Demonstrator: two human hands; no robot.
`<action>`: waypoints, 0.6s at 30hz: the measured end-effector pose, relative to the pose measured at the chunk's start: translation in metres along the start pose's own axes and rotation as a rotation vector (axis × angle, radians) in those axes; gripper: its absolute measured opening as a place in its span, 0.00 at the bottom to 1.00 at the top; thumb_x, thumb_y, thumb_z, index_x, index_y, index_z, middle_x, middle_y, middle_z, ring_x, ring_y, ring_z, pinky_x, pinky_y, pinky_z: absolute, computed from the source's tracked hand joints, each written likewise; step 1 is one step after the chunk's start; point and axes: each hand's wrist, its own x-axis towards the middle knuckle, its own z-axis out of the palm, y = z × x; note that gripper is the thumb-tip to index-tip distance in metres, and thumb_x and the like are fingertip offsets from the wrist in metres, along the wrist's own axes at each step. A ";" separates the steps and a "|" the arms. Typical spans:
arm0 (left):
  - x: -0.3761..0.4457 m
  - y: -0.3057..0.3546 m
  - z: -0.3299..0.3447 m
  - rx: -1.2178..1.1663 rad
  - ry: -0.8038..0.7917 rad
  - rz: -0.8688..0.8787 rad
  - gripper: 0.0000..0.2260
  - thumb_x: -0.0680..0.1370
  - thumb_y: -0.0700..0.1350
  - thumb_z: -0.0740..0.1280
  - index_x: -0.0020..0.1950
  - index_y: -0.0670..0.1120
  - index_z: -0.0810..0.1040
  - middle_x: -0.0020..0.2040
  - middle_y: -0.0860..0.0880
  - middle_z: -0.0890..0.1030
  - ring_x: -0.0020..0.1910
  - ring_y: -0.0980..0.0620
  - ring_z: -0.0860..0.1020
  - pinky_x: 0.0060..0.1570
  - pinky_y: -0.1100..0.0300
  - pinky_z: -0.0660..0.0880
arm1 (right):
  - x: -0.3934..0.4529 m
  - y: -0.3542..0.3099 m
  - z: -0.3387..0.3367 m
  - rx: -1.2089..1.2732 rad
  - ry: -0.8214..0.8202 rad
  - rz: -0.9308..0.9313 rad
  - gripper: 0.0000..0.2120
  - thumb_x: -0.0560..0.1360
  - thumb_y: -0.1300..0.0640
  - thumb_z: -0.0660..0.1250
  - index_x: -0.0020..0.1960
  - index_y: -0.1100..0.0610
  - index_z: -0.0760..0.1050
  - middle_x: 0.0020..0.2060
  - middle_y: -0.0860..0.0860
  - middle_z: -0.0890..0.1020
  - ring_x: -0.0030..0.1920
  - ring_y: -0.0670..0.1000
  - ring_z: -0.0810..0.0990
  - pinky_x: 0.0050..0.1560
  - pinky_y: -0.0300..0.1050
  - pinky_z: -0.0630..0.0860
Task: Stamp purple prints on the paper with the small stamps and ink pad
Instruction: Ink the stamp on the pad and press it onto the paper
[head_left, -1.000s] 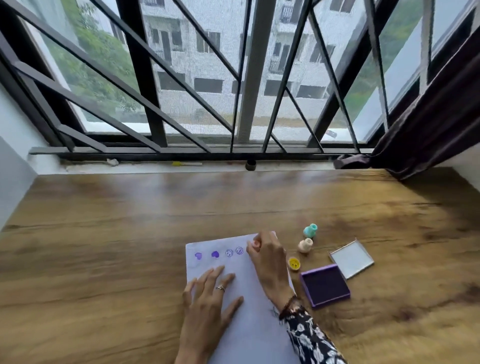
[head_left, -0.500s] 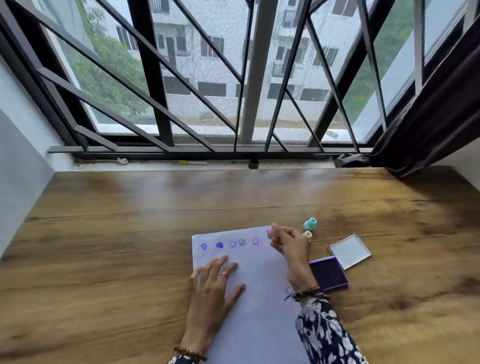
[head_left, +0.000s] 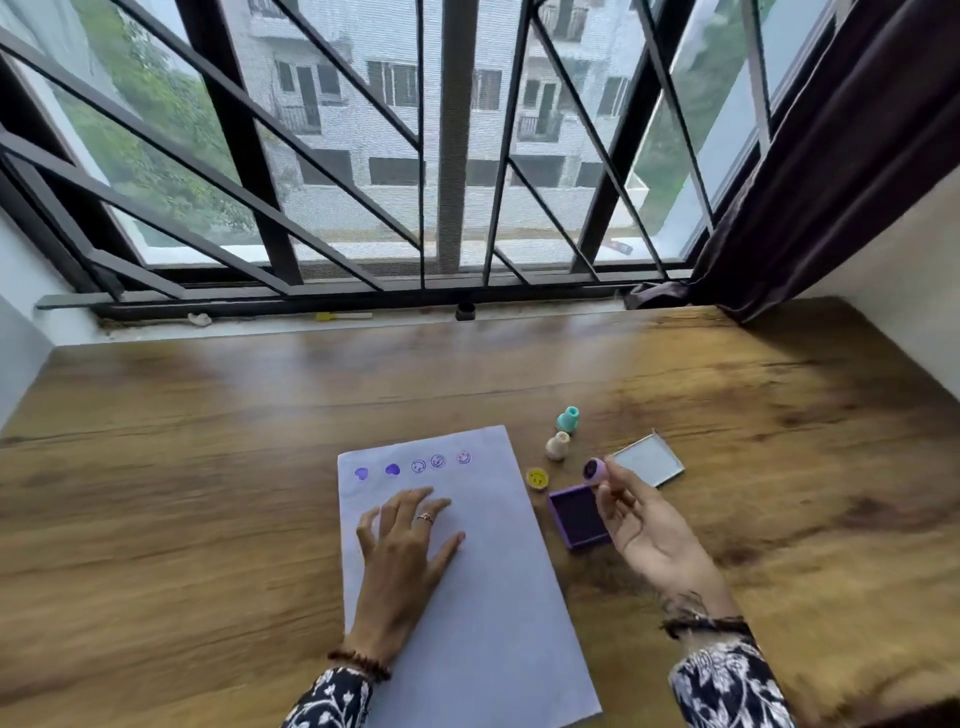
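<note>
A white paper sheet lies on the wooden table with a row of purple prints near its far edge. My left hand rests flat on the sheet, fingers spread. My right hand holds a small purple stamp at its fingertips, inked face turned toward me, above the far right corner of the open purple ink pad. A yellow stamp lies on its side, and a cream stamp and a teal stamp stand just right of the paper.
The ink pad's clear lid lies beyond my right hand. The wooden table runs to a window sill with black bars at the back. A dark curtain hangs at the right.
My right hand lifted the purple stamp off the paper and carried it right, over the ink pad, leaving a new print in the row. The left hand stayed flat on the sheet.
</note>
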 end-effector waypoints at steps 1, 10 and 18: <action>0.002 0.009 0.004 -0.008 0.004 0.036 0.16 0.70 0.50 0.72 0.56 0.49 0.76 0.57 0.47 0.79 0.60 0.47 0.73 0.58 0.49 0.58 | -0.003 -0.001 -0.005 -0.056 0.014 -0.049 0.08 0.72 0.65 0.66 0.36 0.63 0.82 0.30 0.53 0.85 0.30 0.44 0.83 0.30 0.33 0.79; 0.026 0.082 0.049 0.004 -0.203 0.191 0.35 0.69 0.64 0.65 0.70 0.49 0.61 0.68 0.49 0.67 0.67 0.50 0.61 0.60 0.53 0.50 | -0.024 -0.012 0.002 -1.369 0.412 -0.591 0.03 0.67 0.56 0.72 0.39 0.54 0.79 0.36 0.52 0.84 0.39 0.52 0.82 0.41 0.45 0.76; 0.027 0.074 0.062 -0.011 -0.163 0.155 0.29 0.69 0.65 0.64 0.66 0.52 0.67 0.63 0.51 0.71 0.63 0.51 0.65 0.56 0.54 0.52 | -0.012 0.004 0.006 -1.546 0.457 -1.032 0.01 0.70 0.60 0.70 0.40 0.57 0.79 0.38 0.53 0.81 0.36 0.50 0.76 0.37 0.30 0.64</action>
